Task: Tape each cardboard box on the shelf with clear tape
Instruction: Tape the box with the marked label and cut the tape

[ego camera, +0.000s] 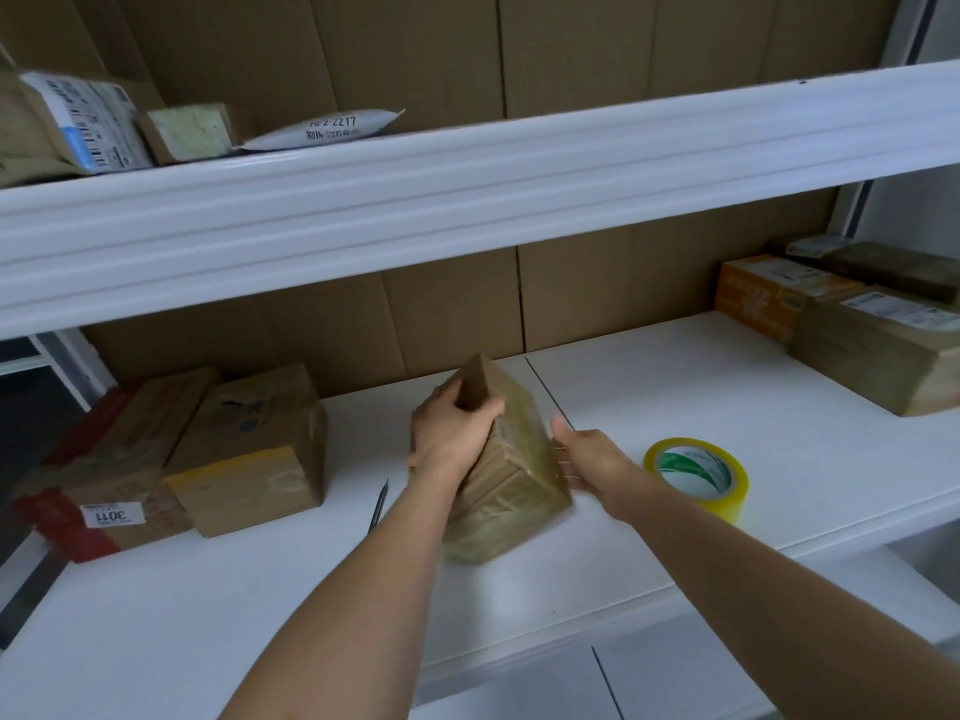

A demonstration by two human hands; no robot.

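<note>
Centrally on the white lower shelf (pixel 675 407) stands one small cardboard box (pixel 506 475), tipped up on an edge and glossy with tape over its faces. Two hands work on it: the left hand (pixel 449 433) grips the raised upper end, fingers curled over the top edge, while the right hand (pixel 584 459) lies against the box's right face, its grip loose, thumb up and fingers fairly straight at the lower right edge (whether they pinch a tape end cannot be told). Just right of that hand, one roll of clear tape (pixel 698 478) with a yellowish rim and green-and-white core lies flat on the shelf, near the front edge. One thin dark pen-like tool (pixel 379 506) rests on the shelf beside the left forearm; what it is exactly is too small to make out. To the left sit two more boxes side by side and touching: a brown one with a yellow strip (pixel 254 454), and a red-edged one bearing a white label (pixel 111 470). At the far right end of the shelf a cluster of about four boxes (pixel 852 324) is stacked close together, one of them orange-printed. On the upper shelf (pixel 467 194) lie three parcels: one labelled package (pixel 72 124), one small box (pixel 189 129), and one white mailer bag (pixel 327 128).
</note>
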